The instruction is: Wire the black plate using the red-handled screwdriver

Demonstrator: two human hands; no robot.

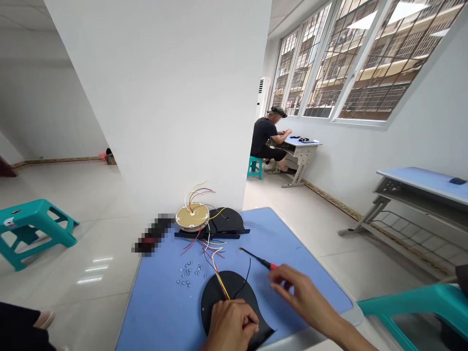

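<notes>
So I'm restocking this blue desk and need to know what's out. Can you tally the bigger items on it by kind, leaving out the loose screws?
Black round plates: 2, one under the left hand, one at the far edge
Gold coil disc with wires: 1
Red-handled screwdriver, at the right hand: 1
Total: 4

Taking the black disc [226, 297] under my left hand [230, 324] as the mark: left of it the bench [161, 312] lies bare up to a scatter of small screws [188, 275], which sit up and to the left. Straight beyond it, loose coloured wires [212, 251] trail toward the gold coil [192, 216] and a second black plate [226, 222], crowding the far end. To its right, my right hand [298, 292] and the screwdriver [258, 258] cross the way; past them the blue top is open to the edge.
</notes>
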